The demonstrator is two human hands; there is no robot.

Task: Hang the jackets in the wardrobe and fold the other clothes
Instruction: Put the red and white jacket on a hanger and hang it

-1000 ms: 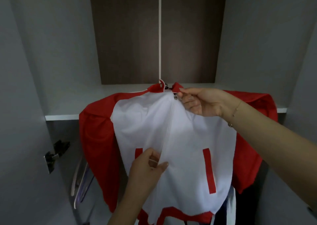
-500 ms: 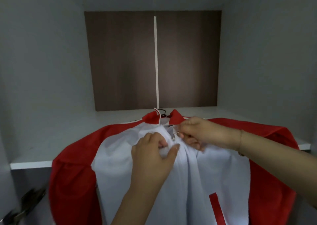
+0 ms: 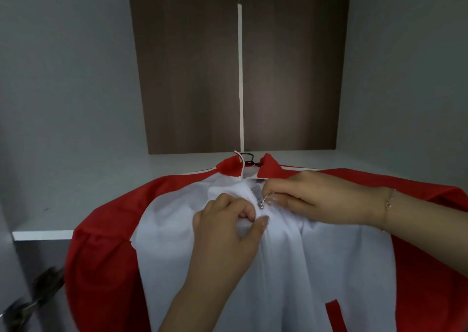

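A white jacket point(image 3: 329, 260) with red sleeves and a red collar hangs inside the wardrobe, its dark hanger hook point(image 3: 247, 155) showing above the collar. My left hand point(image 3: 228, 230) pinches the white fabric just below the zip slider, near the collar. My right hand point(image 3: 314, 197) pinches the metal ring zip pull point(image 3: 263, 201) close to the top of the zip. The lower part of the jacket runs out of the frame.
A white shelf point(image 3: 43, 234) runs across behind the jacket, with a brown back panel point(image 3: 192, 78) above it. Grey side walls close in left and right. A metal door hinge point(image 3: 30, 298) sits at the lower left.
My left hand moved up from the jacket's lower front to just under the zip slider. My view tilted upward. The right hand stays at the zip pull near the collar.
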